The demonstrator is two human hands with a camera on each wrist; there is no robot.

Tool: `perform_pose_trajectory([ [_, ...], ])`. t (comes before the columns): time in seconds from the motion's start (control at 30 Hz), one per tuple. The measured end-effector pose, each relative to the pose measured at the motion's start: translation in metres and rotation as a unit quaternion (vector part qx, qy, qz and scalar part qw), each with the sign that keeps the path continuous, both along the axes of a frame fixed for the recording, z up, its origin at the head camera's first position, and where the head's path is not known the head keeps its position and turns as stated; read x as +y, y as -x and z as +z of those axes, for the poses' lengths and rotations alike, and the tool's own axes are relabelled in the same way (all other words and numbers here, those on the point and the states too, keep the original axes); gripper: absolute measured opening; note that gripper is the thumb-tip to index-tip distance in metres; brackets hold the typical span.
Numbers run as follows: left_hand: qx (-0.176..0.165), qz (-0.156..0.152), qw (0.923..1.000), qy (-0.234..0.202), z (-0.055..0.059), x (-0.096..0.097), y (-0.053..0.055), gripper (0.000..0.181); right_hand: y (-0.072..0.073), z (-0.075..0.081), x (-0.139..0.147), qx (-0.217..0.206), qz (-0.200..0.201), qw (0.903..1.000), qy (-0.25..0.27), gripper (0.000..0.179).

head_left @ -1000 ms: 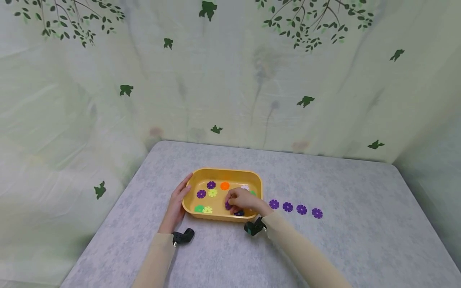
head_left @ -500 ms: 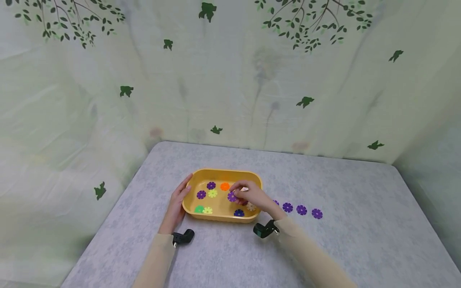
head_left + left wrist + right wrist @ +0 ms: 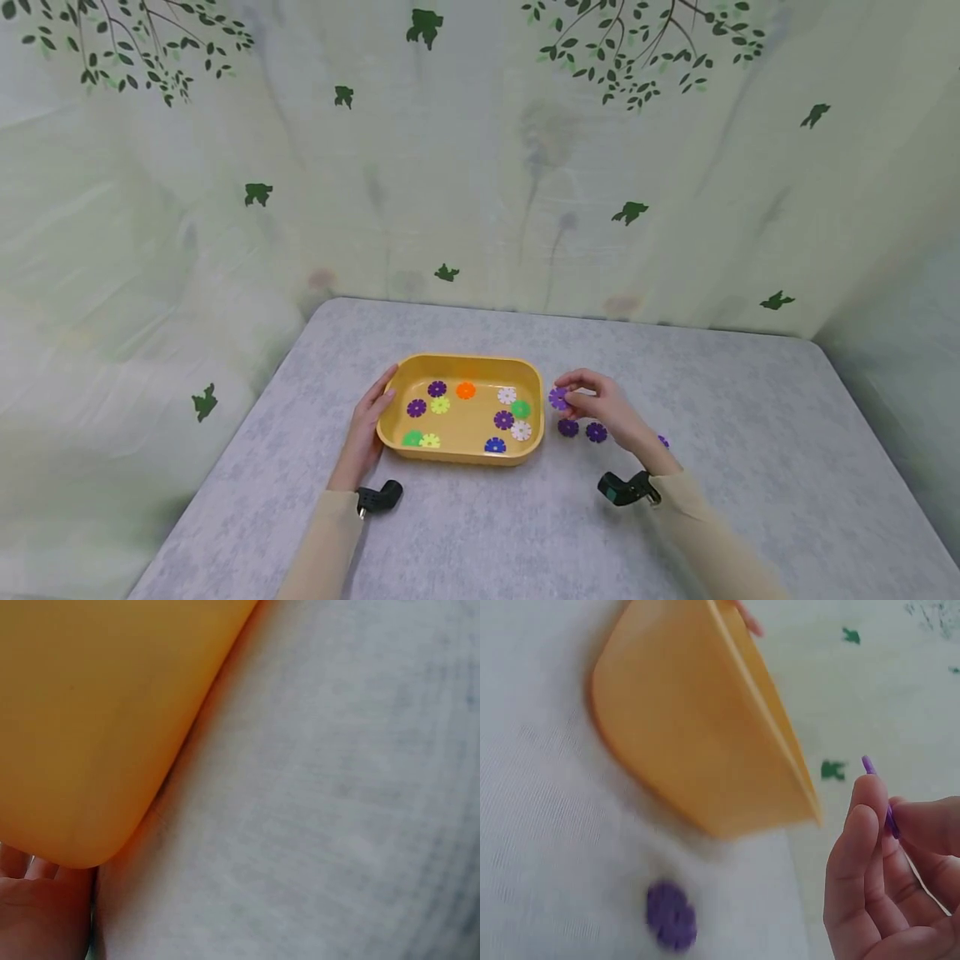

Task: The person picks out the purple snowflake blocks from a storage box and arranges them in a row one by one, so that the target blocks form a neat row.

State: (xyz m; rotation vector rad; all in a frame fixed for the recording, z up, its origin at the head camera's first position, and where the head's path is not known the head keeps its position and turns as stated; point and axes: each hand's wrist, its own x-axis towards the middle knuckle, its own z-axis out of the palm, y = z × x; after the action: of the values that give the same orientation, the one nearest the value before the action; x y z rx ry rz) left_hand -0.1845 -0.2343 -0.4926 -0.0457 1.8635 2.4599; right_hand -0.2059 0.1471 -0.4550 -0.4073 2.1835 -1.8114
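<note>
A yellow plastic tray (image 3: 459, 457) stands on the table, holding flower-shaped discs in several colours. My left hand (image 3: 367, 427) grips its left end, with the thumb at the rim; in the left wrist view only part of that hand (image 3: 45, 911) shows beside the tray wall. To the right of the tray, my right hand (image 3: 609, 410) pinches a purple flower-shaped disc (image 3: 557, 398) between thumb and fingers, raised above the table. The right wrist view shows this disc (image 3: 892, 823) edge-on. Below the hand lie purple discs (image 3: 596, 432) in a row, partly covered by the hand and wrist.
Inside the tray are purple, yellow, green, white and blue discs and an orange disc (image 3: 466, 391). The grey table (image 3: 750, 450) reaches back to a pale curtain (image 3: 487, 167) printed with leaves. Each wrist wears a black camera (image 3: 626, 489).
My right hand has lifted a purple disc out of the tray and carried it right, past the rim, above the row. The left hand has stayed on the tray.
</note>
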Motion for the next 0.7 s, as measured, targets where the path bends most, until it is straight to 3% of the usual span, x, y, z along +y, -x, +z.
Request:
perform_pose_trajectory([
  [0.2,0.008,0.008,0.9999,0.006,-0.018,-0.003,0.007,0.049,-0.011,-0.016,0.053,-0.012,-0.058,0.998,-0.023,0.03],
  [0.53,0.008,0.014,0.9998,0.014,-0.018,-0.002,0.008,0.05,-0.035,-0.033,0.127,-0.033,-0.139,0.9882,-0.055,0.032],
  [0.7,0.007,0.014,0.9998,0.013,-0.019,-0.003,0.008,0.051,-0.042,-0.039,0.149,-0.036,-0.153,0.9843,-0.08,0.031],
])
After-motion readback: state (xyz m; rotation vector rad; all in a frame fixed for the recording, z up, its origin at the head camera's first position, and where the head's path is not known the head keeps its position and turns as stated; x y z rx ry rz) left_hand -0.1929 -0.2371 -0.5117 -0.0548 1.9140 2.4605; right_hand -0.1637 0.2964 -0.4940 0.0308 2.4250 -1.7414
